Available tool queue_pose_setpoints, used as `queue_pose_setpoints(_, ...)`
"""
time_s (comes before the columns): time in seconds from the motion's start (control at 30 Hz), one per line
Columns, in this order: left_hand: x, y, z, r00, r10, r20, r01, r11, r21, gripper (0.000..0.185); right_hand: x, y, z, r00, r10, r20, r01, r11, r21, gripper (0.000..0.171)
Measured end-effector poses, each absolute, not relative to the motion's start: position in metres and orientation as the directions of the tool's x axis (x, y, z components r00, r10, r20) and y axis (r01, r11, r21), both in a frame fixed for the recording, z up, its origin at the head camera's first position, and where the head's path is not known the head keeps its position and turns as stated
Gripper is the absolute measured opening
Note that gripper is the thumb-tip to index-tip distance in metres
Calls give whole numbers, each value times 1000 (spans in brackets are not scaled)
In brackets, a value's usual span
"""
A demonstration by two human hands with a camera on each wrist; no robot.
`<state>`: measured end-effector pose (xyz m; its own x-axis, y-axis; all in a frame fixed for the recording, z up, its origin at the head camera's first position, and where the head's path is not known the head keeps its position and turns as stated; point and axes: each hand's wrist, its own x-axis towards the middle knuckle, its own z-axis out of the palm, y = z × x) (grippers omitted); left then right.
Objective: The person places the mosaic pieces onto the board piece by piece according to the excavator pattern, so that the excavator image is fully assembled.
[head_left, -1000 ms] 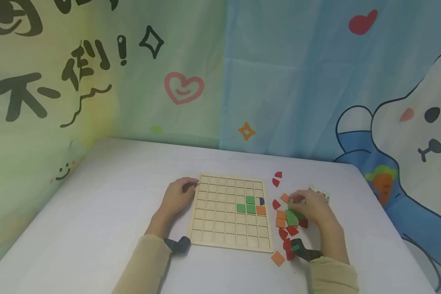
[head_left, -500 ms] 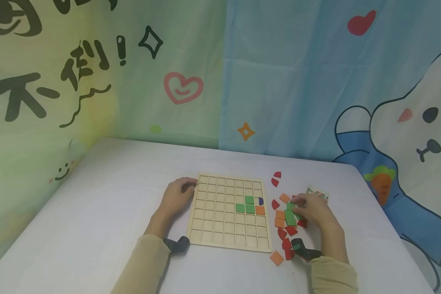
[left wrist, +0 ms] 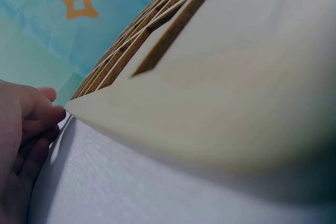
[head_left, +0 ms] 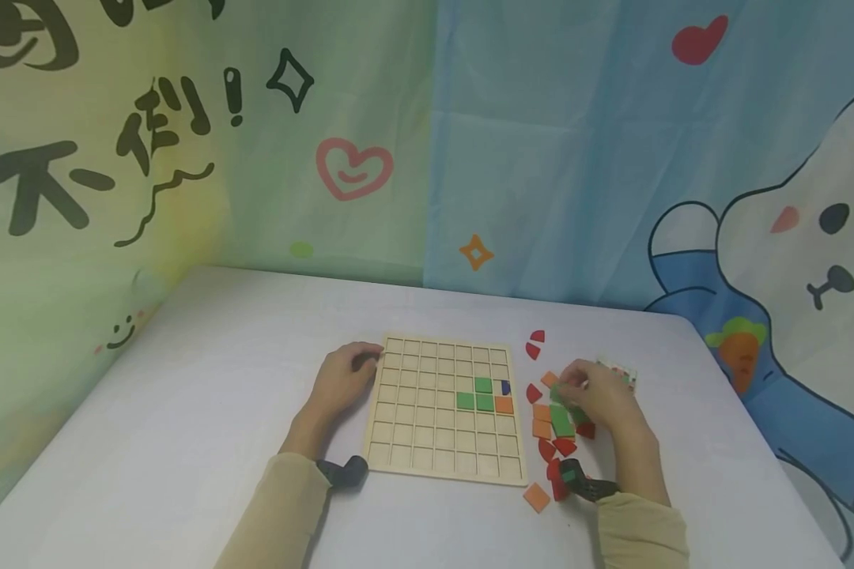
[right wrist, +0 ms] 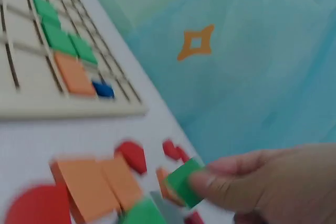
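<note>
My right hand (head_left: 605,397) pinches a green square tile (right wrist: 185,183) between thumb and fingers, above the loose pieces. The wooden grid board (head_left: 434,438) lies flat on the table. Seated in its cells are several green square tiles (head_left: 485,402), one orange square tile (head_left: 503,405) and a dark blue piece (head_left: 505,387) at the right side. At the board's upper left edge rests my left hand (head_left: 343,382), its fingertips touching the rim with the fingers loosely bent. In the left wrist view the near part of the board (left wrist: 210,108) is blurred.
Right of the board lie loose red rounded pieces (head_left: 546,450), orange squares (head_left: 542,428) and green pieces (head_left: 561,420). A patterned card (head_left: 628,374) lies partly behind my right hand. The white table (head_left: 185,442) meets a printed curtain (head_left: 527,158) behind.
My right hand has shifted slightly up and to the left from the pile, with the green tile now in its fingers. The left hand and the board have stayed put.
</note>
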<state>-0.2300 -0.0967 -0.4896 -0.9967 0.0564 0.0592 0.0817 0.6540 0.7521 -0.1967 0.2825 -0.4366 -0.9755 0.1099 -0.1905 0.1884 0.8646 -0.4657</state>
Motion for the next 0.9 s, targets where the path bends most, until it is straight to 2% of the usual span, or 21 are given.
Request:
queue_pose_setpoints(0.17,-231,-98,-490,-997,49,67,83,651,754,29,-199,231,-430,-1000,10,-26,23,826,-564,18)
queue_pose_setpoints(0.27,-232,-97,-491,-996,52,70,87,642,761,30,-198,193,-437,-990,-140,4,-115,790,-602,15)
queue_pose_setpoints(0.37,-232,-97,-492,-997,51,64,82,638,765,30,-192,165,-445,-976,-219,3,-176,776,-606,11)
queue_pose_setpoints(0.63,-232,-96,-492,-996,52,68,86,640,764,30,-186,143,-459,-990,-130,45,-133,815,-565,8)
queue_pose_setpoints(0.9,-232,-97,-491,-996,51,72,88,642,762,30,-184,139,-461,-984,-138,110,-175,857,-484,7)
